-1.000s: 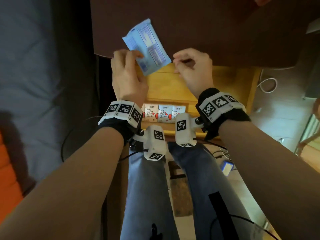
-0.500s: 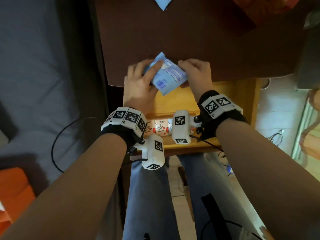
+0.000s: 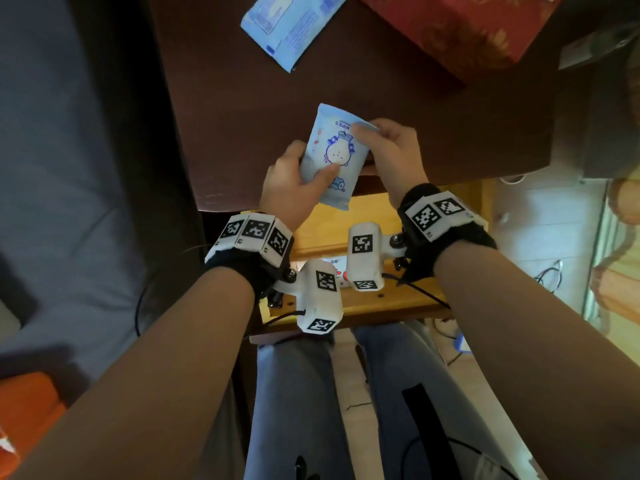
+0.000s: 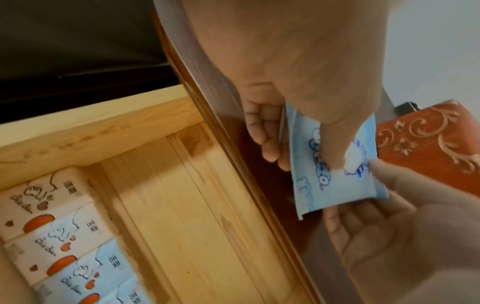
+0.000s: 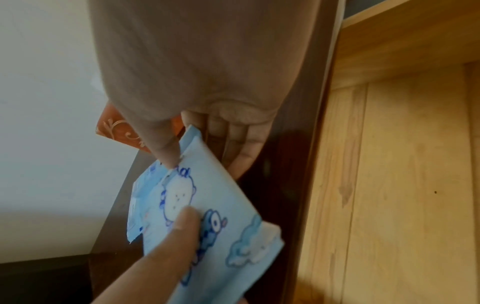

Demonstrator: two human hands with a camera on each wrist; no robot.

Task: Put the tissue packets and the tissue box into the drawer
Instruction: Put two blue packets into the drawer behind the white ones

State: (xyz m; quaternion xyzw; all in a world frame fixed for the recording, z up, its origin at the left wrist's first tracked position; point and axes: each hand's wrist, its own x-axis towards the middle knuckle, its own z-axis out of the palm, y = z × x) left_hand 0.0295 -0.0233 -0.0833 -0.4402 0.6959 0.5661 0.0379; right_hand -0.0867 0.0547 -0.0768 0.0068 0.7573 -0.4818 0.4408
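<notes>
A light blue wipes packet (image 3: 334, 155) with a cartoon print is held by both hands above the desk's front edge. My left hand (image 3: 294, 181) grips its lower left side, thumb across the print. My right hand (image 3: 391, 150) pinches its upper right corner. The same packet (image 4: 335, 174) (image 5: 207, 209) shows in both wrist views. A second blue packet (image 3: 291, 26) lies on the dark desk (image 3: 225, 116) further back. The red patterned tissue box (image 3: 460, 29) stands at the desk's back right. The wooden drawer (image 4: 182, 205) is open below, with several small tissue packs (image 4: 52, 222) along its near side.
A grey bed (image 3: 69, 150) lies to the left, with something orange (image 3: 24, 410) at the lower left. My knees in jeans (image 3: 311, 393) are under the drawer. Cables (image 3: 446, 334) run over the floor to the right.
The blue packet has been turned over from its printed-label side to its cartoon side and stands more upright. Both hands now hold it. The view has tilted to show more of the desk.
</notes>
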